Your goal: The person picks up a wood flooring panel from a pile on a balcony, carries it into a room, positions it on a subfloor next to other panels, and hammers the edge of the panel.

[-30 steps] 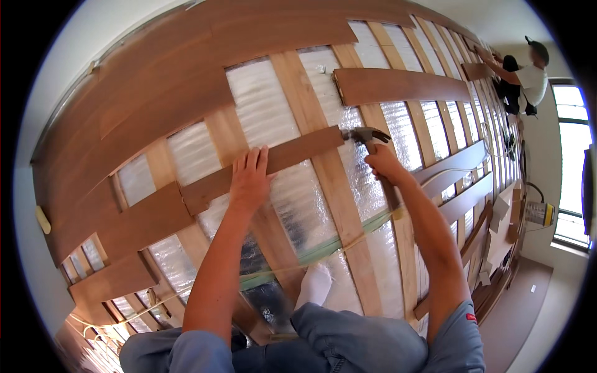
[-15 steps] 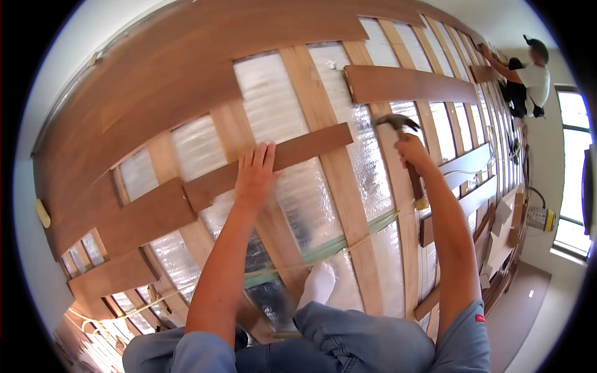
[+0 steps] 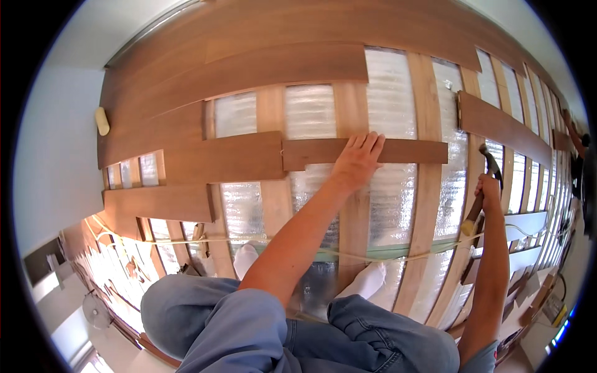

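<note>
Head view: the right hand (image 3: 489, 188), closed round a black-headed, wooden-handled claw hammer (image 3: 476, 210), has moved well right of the narrow brown wooden board (image 3: 407, 151), leaving just the left hand (image 3: 359, 161) flat, unclenched, on it across pale wooden battens (image 3: 428, 99).

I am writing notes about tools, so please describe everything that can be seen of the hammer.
The hammer has a dark, metal-looking head with a curved outline, and a brown, wood-looking handle ending in a yellowish butt. The right hand grips it, hiding part of the handle. It slants, butt lower-left in the picture, right of the narrow brown board, seemingly above the wooden strips.
</note>
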Demonstrator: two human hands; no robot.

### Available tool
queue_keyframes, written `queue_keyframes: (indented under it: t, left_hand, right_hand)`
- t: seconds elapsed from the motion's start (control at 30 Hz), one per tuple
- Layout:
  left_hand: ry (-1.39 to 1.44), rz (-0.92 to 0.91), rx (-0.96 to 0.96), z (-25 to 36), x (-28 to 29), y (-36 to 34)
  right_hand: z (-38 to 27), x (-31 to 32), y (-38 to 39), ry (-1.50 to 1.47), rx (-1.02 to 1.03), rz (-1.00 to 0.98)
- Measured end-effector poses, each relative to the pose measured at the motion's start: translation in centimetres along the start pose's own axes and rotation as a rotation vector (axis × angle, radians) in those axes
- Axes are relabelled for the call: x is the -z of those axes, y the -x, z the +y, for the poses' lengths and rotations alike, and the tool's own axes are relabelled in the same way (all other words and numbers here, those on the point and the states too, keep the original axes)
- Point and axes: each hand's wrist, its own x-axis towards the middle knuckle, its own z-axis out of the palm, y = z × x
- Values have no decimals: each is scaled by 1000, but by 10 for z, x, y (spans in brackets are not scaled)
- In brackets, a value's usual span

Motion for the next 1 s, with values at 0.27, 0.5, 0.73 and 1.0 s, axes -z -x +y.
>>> queue_keyframes:
  t: [0.27,0.5,0.73,1.0]
  left_hand:
    - [40,-28,-15,-2,8,1]
    - [35,-5,-4,-2,7,8]
    - [23,-52,8,-6,5,5]
    - [-17,-89,32,-8,-2,13]
  right_hand:
    - [-12,-8,18,157,-36,17]
    - [-6,-16,16,359,18,-261]
    - [4,-18,9,-127,-15,118]
    - [28,-9,-4,176,18,209]
